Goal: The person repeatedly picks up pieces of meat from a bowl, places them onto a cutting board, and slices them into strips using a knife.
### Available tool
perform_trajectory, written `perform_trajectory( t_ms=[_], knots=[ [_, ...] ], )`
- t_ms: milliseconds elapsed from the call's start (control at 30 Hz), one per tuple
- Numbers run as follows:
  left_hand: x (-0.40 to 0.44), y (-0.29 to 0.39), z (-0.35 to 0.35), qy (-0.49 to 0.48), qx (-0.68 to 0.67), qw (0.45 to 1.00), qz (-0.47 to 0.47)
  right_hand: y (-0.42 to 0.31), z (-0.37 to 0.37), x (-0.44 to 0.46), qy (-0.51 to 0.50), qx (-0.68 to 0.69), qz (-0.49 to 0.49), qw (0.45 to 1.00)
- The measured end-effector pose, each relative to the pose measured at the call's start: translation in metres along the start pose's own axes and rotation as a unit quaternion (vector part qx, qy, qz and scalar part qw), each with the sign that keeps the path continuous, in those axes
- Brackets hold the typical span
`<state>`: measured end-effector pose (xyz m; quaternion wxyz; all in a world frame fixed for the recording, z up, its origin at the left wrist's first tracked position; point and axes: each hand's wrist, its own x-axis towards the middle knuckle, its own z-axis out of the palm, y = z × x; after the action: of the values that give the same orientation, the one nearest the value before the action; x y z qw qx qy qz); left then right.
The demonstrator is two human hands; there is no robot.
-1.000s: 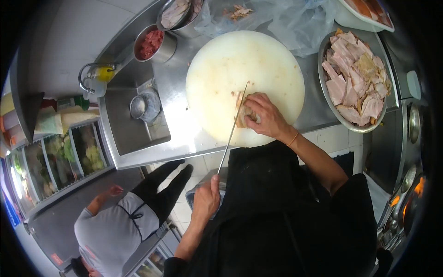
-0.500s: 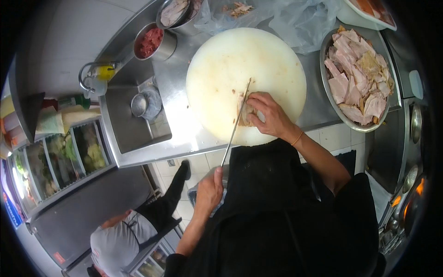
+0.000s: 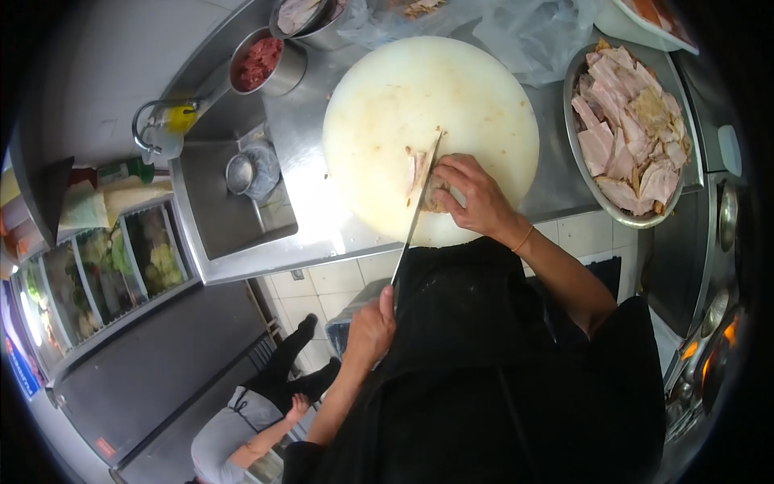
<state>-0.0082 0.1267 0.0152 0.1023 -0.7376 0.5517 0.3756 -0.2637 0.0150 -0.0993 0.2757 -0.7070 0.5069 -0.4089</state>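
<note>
My left hand [image 3: 371,328] is closed around the handle of a long knife [image 3: 417,206]. The blade slants across a round white cutting board [image 3: 379,89], its tip near the board's middle. Just right of the blade, my right hand [image 3: 476,196] presses a piece of cooked meat [image 3: 436,202] to the board with bent fingers, which partly hide it. Left of the blade lies a thin cut slice of meat [image 3: 414,168]. Small crumbs dot the board around it.
An oval metal tray [image 3: 570,121] heaped with sliced meat stands at the right. At the left are a sink [image 3: 211,194] and a metal pot [image 3: 288,68] of red meat. Plastic bags [image 3: 528,40] lie behind the board. A co-worker [image 3: 234,427] is lower left; flames [image 3: 731,332] burn far right.
A slice now stands apart from the meat, left of the blade. My knife hand has moved slightly up and right. The co-worker has shifted right, with a hand now showing.
</note>
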Motion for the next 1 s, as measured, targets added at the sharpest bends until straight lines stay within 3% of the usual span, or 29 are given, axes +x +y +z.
perform_trajectory(
  t_ms=[267, 467, 667, 1000],
  knots=[
    [-0.027, 0.003, -0.018, -0.013, -0.025, 1.000, 0.000, 0.001, 0.000, -0.005, 0.019, -0.004, -0.001, 1.000],
    [-0.045, -0.016, -0.018, -0.025, 0.043, 0.998, -0.040, 0.002, -0.002, -0.005, -0.001, -0.004, 0.010, 1.000],
    [0.013, 0.009, 0.001, -0.029, 0.003, 1.000, 0.011, 0.002, 0.000, -0.005, -0.003, -0.013, 0.009, 1.000],
    [-0.026, -0.003, -0.015, -0.030, -0.026, 0.999, 0.000, 0.002, 0.003, -0.010, 0.023, -0.026, 0.008, 0.999]
  ],
)
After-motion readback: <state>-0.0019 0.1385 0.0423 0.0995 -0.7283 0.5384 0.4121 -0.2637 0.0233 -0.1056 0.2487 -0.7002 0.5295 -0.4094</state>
